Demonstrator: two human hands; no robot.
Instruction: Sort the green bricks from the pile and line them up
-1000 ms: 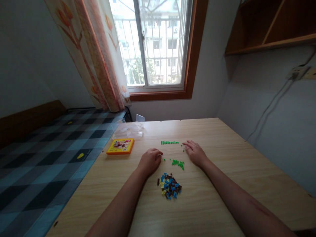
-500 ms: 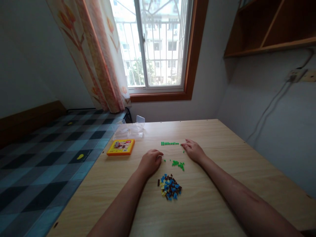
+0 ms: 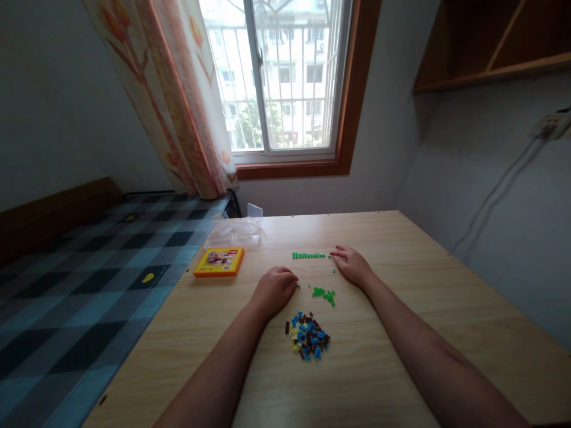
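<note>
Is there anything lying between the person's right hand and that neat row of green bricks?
Nothing visible does. The right hand lies flat on the wooden table, its fingertips just off the right end of the row of green bricks, with only bare tabletop between. The loose green bricks sit nearer the person.

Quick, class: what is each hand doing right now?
Left hand: loosely curled on the table, grip cannot be told.
Right hand: open, fingertips at the green brick row.

A: Landmark?
B: Window (image 3: 285,77), wood frame, barred, daylight coming in. Floral curtain (image 3: 178,101) on its left side.
A: Below it?
B: Wooden table (image 3: 401,368). Checked bed (image 3: 66,285) left of that. Wooden shelf (image 3: 491,41) right of window, grey walls (image 3: 53,101).
</note>
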